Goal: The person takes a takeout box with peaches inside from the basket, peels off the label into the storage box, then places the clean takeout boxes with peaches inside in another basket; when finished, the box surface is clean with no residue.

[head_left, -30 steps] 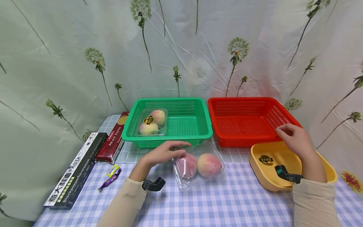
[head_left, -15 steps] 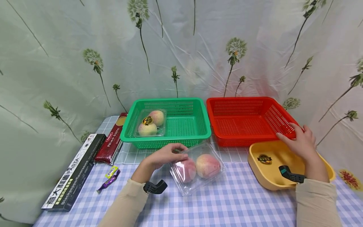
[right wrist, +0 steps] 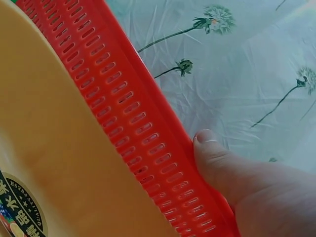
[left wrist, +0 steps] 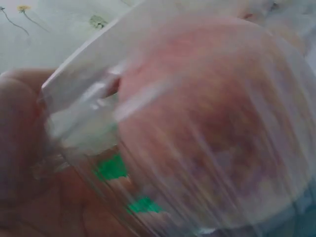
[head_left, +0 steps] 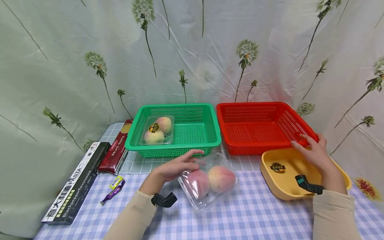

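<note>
My left hand holds a clear plastic box of peaches by its far left edge, thumb near and fingers behind. Two pinkish peaches sit inside, and the box is tilted over the checked cloth. In the left wrist view one blurred peach fills most of the picture behind the plastic. My right hand grips the front right corner of the red basket. Its thumb lies on the rim in the right wrist view; the fingers are hidden there behind the wall.
A green basket at the back holds another box of peaches. Below my right hand stands a yellow basin with a black-and-gold label. On the left lie a pasta box, a red spaghetti pack and small wrapped sweets.
My right hand has moved from above the yellow basin onto the red basket's corner. My left hand has taken hold of the peach box, and its near edge has swung toward me.
</note>
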The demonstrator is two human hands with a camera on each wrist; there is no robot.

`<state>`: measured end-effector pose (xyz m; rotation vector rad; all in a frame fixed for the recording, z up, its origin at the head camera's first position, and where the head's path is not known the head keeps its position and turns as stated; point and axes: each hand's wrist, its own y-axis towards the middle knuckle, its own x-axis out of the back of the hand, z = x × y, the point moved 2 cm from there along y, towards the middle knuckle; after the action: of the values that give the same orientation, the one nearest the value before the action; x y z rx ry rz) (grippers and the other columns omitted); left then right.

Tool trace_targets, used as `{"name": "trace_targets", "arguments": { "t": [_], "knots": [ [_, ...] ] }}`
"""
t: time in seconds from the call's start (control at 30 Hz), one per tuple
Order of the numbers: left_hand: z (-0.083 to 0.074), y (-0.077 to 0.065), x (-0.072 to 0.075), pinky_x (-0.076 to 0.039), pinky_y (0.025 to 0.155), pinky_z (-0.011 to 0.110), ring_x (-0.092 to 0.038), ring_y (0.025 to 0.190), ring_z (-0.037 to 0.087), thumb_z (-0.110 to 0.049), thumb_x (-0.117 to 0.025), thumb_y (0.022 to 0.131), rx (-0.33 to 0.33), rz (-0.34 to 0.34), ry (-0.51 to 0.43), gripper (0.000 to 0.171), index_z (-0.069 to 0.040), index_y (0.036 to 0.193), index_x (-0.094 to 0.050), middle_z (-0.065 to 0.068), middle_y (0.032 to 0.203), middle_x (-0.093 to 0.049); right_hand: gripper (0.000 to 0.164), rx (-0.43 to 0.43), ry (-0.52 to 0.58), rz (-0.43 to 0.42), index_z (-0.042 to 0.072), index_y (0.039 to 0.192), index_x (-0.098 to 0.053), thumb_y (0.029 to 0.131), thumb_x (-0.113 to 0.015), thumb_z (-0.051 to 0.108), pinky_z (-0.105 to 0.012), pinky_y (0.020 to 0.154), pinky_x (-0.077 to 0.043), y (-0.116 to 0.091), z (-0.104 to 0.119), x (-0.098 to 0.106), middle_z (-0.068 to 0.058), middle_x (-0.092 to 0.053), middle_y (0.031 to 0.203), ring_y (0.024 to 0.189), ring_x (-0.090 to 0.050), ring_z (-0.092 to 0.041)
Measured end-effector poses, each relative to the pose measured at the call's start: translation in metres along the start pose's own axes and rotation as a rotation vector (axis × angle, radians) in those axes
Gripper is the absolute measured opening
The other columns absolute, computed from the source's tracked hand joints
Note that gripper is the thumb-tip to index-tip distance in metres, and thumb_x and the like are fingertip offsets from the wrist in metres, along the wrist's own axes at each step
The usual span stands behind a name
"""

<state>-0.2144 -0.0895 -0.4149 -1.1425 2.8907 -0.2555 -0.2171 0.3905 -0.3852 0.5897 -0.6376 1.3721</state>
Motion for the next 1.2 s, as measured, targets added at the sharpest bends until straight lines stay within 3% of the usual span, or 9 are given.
{"name": "trace_targets", "arguments": {
  "t": [0.13,0.3,0.4,0.5,0.6,0.73,0.83,1.0,1.2],
  "knots": [
    [-0.007,0.002,-0.006,-0.039,0.102,0.034,-0.043,0.137,0.023,-0.023,-0.051,0.101,-0.038,0.023,-0.056,0.059,-0.030,0.156,-0.032,0.010,0.159,-0.037,0.079,0.001,-0.001,-0.009,-0.009,0.150,-0.028,0.101,-0.046,0.050,-0.083,0.101,-0.016,-0.003,0.001,0.000,-0.038,0.027,0.155,0.138,0.009,-0.068],
    [-0.023,0.001,-0.015,-0.034,0.113,0.041,-0.034,0.147,0.027,-0.023,-0.044,0.104,-0.119,0.048,-0.132,0.054,-0.024,0.157,-0.033,0.011,0.159,-0.037,0.078,-0.007,0.003,-0.002,-0.008,0.150,-0.029,0.101,-0.045,0.051,-0.083,0.101,-0.015,-0.004,0.003,0.001,-0.037,0.028,0.155,0.138,0.008,-0.068],
    [-0.035,0.002,-0.020,-0.036,0.112,0.044,-0.041,0.142,0.025,-0.022,-0.040,0.105,-0.148,0.041,-0.171,0.053,-0.023,0.157,-0.032,0.010,0.160,-0.036,0.076,-0.006,0.010,-0.004,-0.007,0.149,-0.031,0.101,-0.045,0.050,-0.082,0.102,-0.014,-0.003,0.005,0.001,-0.037,0.027,0.155,0.138,0.009,-0.067],
    [-0.047,0.007,-0.025,-0.046,0.103,0.043,-0.052,0.131,0.022,-0.023,-0.037,0.105,-0.161,0.022,-0.208,0.051,-0.025,0.156,-0.033,0.009,0.161,-0.035,0.075,-0.005,0.018,-0.008,-0.008,0.148,-0.032,0.101,-0.046,0.049,-0.082,0.103,-0.013,-0.002,0.006,0.001,-0.036,0.027,0.156,0.139,0.011,-0.066],
    [-0.061,0.017,-0.030,-0.051,0.096,0.042,-0.054,0.128,0.023,-0.025,-0.037,0.106,-0.181,-0.010,-0.259,0.049,-0.028,0.154,-0.035,0.010,0.160,-0.035,0.075,-0.011,0.023,-0.006,-0.007,0.148,-0.032,0.101,-0.046,0.050,-0.082,0.103,-0.013,-0.002,0.006,0.001,-0.035,0.028,0.156,0.140,0.011,-0.066],
    [-0.078,0.039,-0.038,-0.051,0.094,0.045,-0.047,0.136,0.034,-0.031,-0.042,0.105,-0.195,-0.123,-0.332,0.047,-0.034,0.152,-0.038,0.008,0.162,-0.033,0.075,-0.021,0.025,-0.003,-0.007,0.148,-0.032,0.101,-0.046,0.050,-0.083,0.103,-0.014,-0.002,0.005,0.000,-0.033,0.029,0.156,0.140,0.012,-0.065],
    [-0.087,0.058,-0.043,-0.050,0.098,0.052,-0.043,0.138,0.040,-0.035,-0.047,0.104,-0.176,-0.260,-0.394,0.045,-0.040,0.149,-0.043,0.001,0.162,-0.032,0.075,-0.018,0.030,-0.001,-0.007,0.147,-0.032,0.101,-0.046,0.050,-0.083,0.103,-0.013,-0.002,0.004,0.001,-0.034,0.030,0.156,0.140,0.013,-0.065],
    [-0.097,0.092,-0.051,-0.045,0.103,0.061,-0.048,0.133,0.035,-0.036,-0.055,0.101,-0.147,-0.439,-0.467,0.042,-0.045,0.141,-0.050,-0.002,0.153,-0.044,0.076,-0.022,0.037,0.003,-0.007,0.148,-0.032,0.101,-0.046,0.050,-0.083,0.103,-0.012,-0.003,0.004,0.000,-0.033,0.031,0.156,0.140,0.014,-0.065],
    [-0.101,0.132,-0.060,-0.047,0.101,0.063,-0.052,0.123,0.027,-0.033,-0.058,0.100,-0.139,-0.540,-0.445,0.048,-0.042,0.145,-0.046,0.003,0.144,-0.048,0.078,-0.035,0.031,0.010,-0.007,0.151,-0.028,0.101,-0.045,0.051,-0.083,0.102,-0.014,-0.003,0.004,0.000,-0.033,0.032,0.155,0.140,0.013,-0.066]
  ]
}}
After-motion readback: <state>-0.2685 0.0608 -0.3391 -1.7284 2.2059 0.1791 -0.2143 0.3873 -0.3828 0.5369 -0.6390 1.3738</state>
